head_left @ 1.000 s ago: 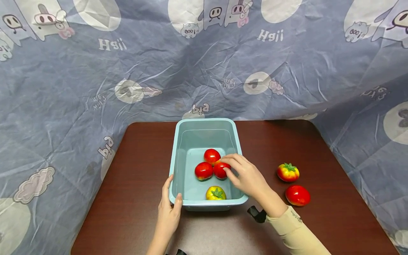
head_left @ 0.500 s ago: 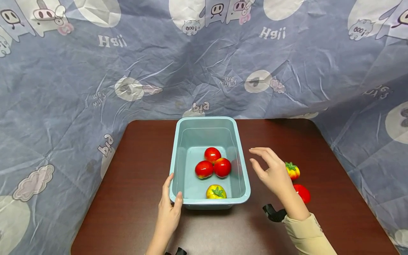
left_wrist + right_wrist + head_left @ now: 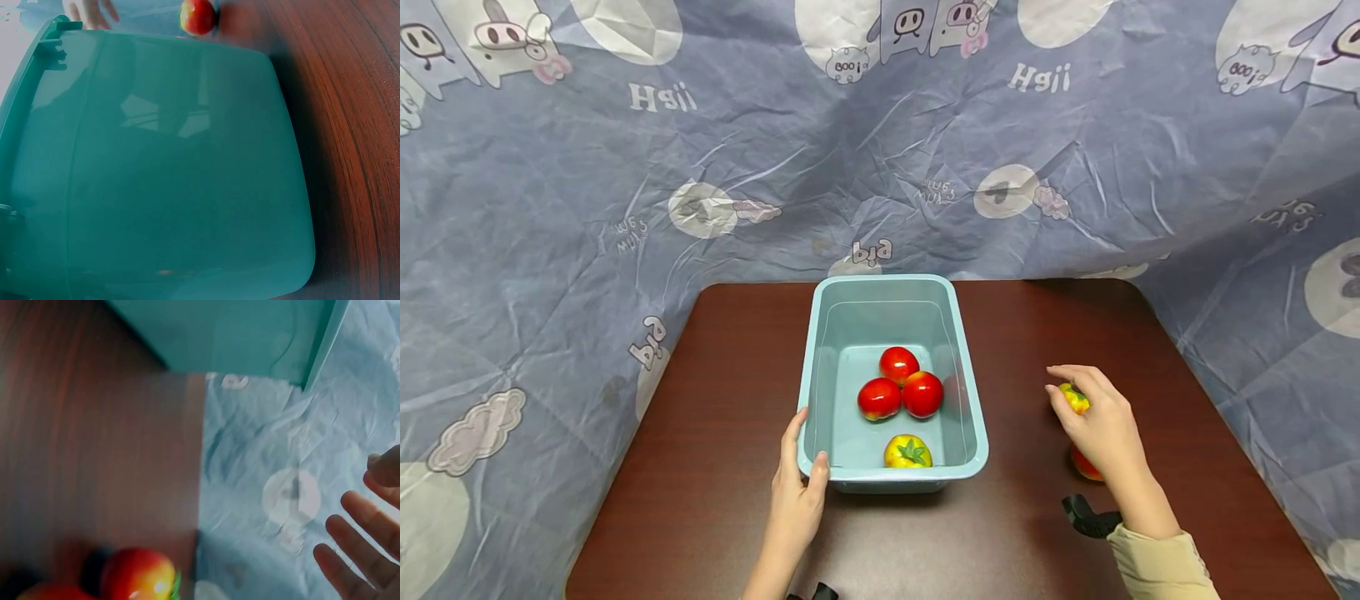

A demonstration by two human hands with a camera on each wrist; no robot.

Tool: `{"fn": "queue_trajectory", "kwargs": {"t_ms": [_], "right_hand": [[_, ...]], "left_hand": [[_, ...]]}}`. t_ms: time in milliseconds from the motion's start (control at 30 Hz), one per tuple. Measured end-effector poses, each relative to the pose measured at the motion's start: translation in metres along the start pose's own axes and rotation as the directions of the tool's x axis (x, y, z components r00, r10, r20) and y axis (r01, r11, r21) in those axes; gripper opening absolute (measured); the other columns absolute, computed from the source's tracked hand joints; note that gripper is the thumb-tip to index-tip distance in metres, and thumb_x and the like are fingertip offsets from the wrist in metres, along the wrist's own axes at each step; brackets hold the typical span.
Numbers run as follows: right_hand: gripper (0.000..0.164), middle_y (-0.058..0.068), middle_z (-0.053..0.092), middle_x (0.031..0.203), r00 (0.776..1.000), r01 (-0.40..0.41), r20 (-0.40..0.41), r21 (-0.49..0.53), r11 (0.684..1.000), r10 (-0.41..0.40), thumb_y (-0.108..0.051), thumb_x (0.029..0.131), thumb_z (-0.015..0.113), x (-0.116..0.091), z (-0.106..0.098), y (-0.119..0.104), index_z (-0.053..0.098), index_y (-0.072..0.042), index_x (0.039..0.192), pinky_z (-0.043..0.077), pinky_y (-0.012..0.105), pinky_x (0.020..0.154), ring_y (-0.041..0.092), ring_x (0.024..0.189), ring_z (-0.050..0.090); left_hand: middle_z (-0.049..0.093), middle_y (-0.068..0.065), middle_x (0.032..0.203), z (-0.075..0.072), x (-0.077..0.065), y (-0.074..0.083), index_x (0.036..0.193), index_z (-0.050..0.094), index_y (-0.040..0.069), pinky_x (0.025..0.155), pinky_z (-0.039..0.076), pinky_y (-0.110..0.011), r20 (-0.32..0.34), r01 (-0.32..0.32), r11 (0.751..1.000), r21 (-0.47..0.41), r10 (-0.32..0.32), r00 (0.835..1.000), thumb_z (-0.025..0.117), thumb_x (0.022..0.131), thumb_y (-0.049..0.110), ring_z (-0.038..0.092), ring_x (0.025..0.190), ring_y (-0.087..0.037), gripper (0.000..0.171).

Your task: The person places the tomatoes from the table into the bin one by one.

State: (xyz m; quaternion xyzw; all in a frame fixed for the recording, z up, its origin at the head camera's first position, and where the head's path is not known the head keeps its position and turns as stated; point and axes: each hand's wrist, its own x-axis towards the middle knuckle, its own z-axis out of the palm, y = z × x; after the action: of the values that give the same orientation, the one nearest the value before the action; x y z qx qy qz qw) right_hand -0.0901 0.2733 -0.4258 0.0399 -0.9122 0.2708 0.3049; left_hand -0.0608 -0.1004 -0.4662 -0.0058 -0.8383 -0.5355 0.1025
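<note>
A light blue-green plastic bin (image 3: 895,475) stands on the table, and my left hand (image 3: 796,504) holds its near left corner, thumb at the front rim and fingers along the side. Inside lie three red toy tomatoes (image 3: 880,399) in a cluster, plus a yellow one (image 3: 907,451) with a green leafy top near the front wall. To the right of the bin, my right hand (image 3: 1101,425) hovers with parted fingers over a red-yellow tomato (image 3: 1077,398), which it partly covers. A red tomato (image 3: 1086,467) shows below the hand, mostly hidden by the wrist.
The dark brown wooden table (image 3: 730,400) carries everything. Behind and beside it hangs a wrinkled blue-grey cloth (image 3: 820,167) with cartoon prints. A black strap mount (image 3: 1088,517) sits at the right wrist.
My right hand has let go of a red tomato in the bin, come out over the rim and moved right to the tomatoes on the table. My left hand has stayed at the corner.
</note>
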Motion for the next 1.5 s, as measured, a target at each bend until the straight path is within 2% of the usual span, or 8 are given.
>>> {"fn": "queue_trajectory", "kwargs": {"t_ms": [100, 167, 267, 467, 633, 1033, 1233, 1500], "right_hand": [[0.025, 0.012, 0.066, 0.11, 0.997, -0.068, 0.042, -0.035, 0.997, 0.07, -0.006, 0.086, 0.07, -0.008, -0.004, 0.01, 0.07, -0.008, 0.111, 0.043, 0.015, 0.087, 0.031, 0.095, 0.062], [0.025, 0.014, 0.065, 0.112, 0.99, -0.11, 0.077, -0.059, 0.992, 0.114, -0.008, 0.087, 0.069, -0.013, -0.007, 0.017, 0.069, -0.007, 0.112, 0.049, 0.033, 0.088, 0.035, 0.097, 0.061], [0.025, 0.018, 0.063, 0.114, 0.981, -0.142, 0.123, -0.094, 0.985, 0.153, -0.011, 0.088, 0.068, -0.021, -0.009, 0.026, 0.068, -0.005, 0.112, 0.046, 0.056, 0.083, 0.038, 0.092, 0.06], [0.031, 0.023, 0.062, 0.113, 0.954, -0.18, 0.215, -0.158, 0.971, 0.211, -0.017, 0.088, 0.07, -0.033, -0.011, 0.043, 0.066, 0.0, 0.114, 0.042, 0.062, 0.091, 0.045, 0.105, 0.056], [0.043, 0.029, 0.058, 0.118, 0.906, -0.206, 0.325, -0.216, 0.954, 0.27, -0.022, 0.086, 0.073, -0.042, -0.013, 0.054, 0.062, 0.004, 0.119, 0.039, 0.067, 0.094, 0.049, 0.112, 0.048], [0.058, 0.036, 0.049, 0.123, 0.826, -0.23, 0.45, -0.281, 0.932, 0.34, -0.024, 0.079, 0.078, -0.054, -0.009, 0.073, 0.058, 0.005, 0.124, 0.044, 0.069, 0.085, 0.057, 0.109, 0.043], [0.063, 0.038, 0.048, 0.121, 0.82, -0.224, 0.459, -0.293, 0.93, 0.342, -0.02, 0.074, 0.082, -0.058, -0.008, 0.076, 0.056, 0.008, 0.124, 0.045, 0.069, 0.082, 0.059, 0.106, 0.044], [0.068, 0.037, 0.043, 0.126, 0.796, -0.24, 0.485, -0.297, 0.924, 0.362, -0.019, 0.073, 0.084, -0.06, -0.004, 0.08, 0.052, 0.007, 0.127, 0.045, 0.07, 0.084, 0.058, 0.109, 0.042]], "left_hand": [[0.045, -0.011, 0.15, 0.0, 0.0, 0.0, 0.151, 0.034, 0.028, 0.1, 0.041, -0.062, 0.002, 0.009, 1.0, -0.005, -0.009, 1.0, 0.055, 0.097, 0.021, 0.05, 0.131, -0.036, 0.059], [0.045, -0.012, 0.15, 0.0, 0.0, 0.0, 0.151, 0.034, 0.027, 0.1, 0.04, -0.062, 0.004, 0.009, 1.0, -0.003, -0.009, 1.0, 0.055, 0.097, 0.022, 0.049, 0.131, -0.036, 0.059], [0.045, -0.012, 0.15, 0.0, 0.0, 0.0, 0.151, 0.033, 0.027, 0.1, 0.04, -0.063, 0.006, 0.008, 1.0, -0.002, -0.008, 1.0, 0.055, 0.097, 0.023, 0.049, 0.132, -0.036, 0.059], [0.046, -0.011, 0.149, 0.0, -0.001, -0.002, 0.151, 0.034, 0.029, 0.098, 0.043, -0.061, -0.004, 0.005, 1.0, 0.013, -0.005, 1.0, 0.055, 0.097, 0.026, 0.052, 0.129, -0.036, 0.058], [0.047, -0.011, 0.149, 0.001, -0.001, -0.001, 0.151, 0.034, 0.03, 0.098, 0.042, -0.061, -0.001, 0.004, 1.0, 0.018, -0.004, 1.0, 0.055, 0.097, 0.024, 0.052, 0.13, -0.035, 0.058], [0.046, -0.011, 0.15, 0.0, -0.001, -0.002, 0.151, 0.034, 0.029, 0.097, 0.042, -0.063, -0.007, -0.006, 1.0, 0.019, 0.006, 1.0, 0.054, 0.098, 0.027, 0.05, 0.131, -0.037, 0.056], [0.046, -0.01, 0.15, 0.0, -0.002, -0.002, 0.151, 0.034, 0.029, 0.098, 0.042, -0.062, -0.01, -0.003, 1.0, 0.015, 0.003, 1.0, 0.055, 0.098, 0.026, 0.051, 0.131, -0.036, 0.057], [0.047, -0.011, 0.149, 0.001, -0.002, -0.002, 0.151, 0.034, 0.029, 0.098, 0.042, -0.061, -0.009, 0.003, 1.0, 0.002, -0.003, 1.0, 0.055, 0.097, 0.026, 0.052, 0.129, -0.036, 0.058]]}}
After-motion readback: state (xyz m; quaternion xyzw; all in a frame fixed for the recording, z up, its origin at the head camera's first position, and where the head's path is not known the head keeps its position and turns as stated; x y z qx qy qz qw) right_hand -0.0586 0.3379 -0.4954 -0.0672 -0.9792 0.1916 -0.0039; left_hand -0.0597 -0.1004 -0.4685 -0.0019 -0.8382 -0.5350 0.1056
